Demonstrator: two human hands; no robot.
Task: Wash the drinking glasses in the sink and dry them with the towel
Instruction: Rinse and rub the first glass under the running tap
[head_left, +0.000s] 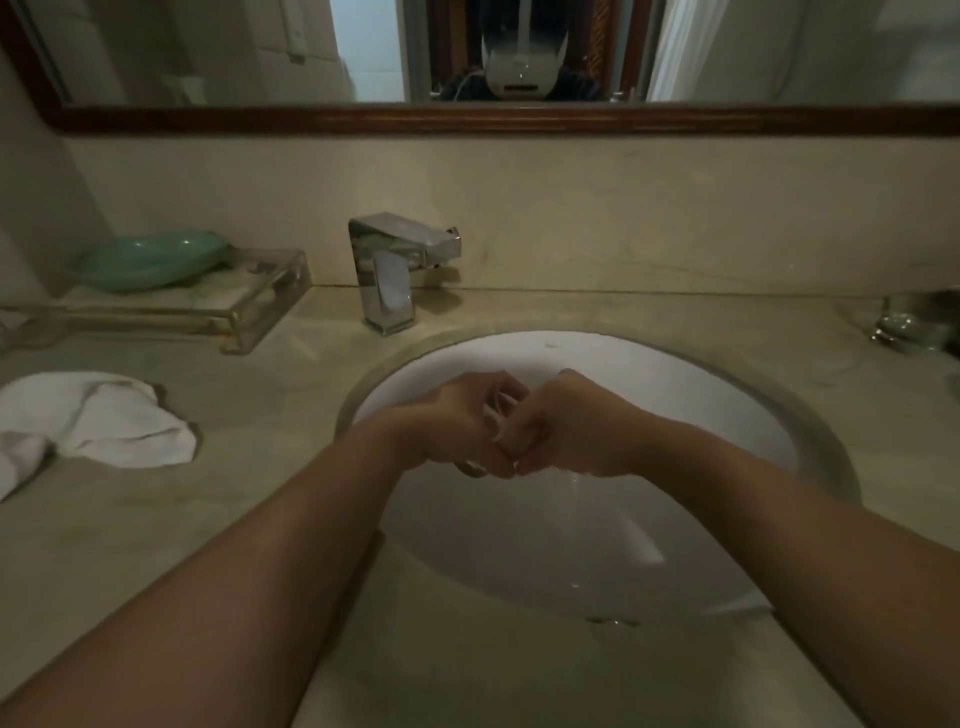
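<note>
Holding what, over the sink (727, 395)?

You have a clear drinking glass (500, 415) caught between both hands, low above the white basin. Your left hand (452, 423) curls round one side. Your right hand (569, 428) is bunched against the other, fingers curled on it.

Why keep it there?

So the drips land in the basin, I judge. Thin streaks seem to fall beneath your right hand, though I can make out no stream from the faucet (395, 270).

And the drying?

Not yet. The white towel (98, 421) lies crumpled on the table (234, 519) to your left, within easy reach. A second glass (914, 322) stands at the far right edge.
</note>
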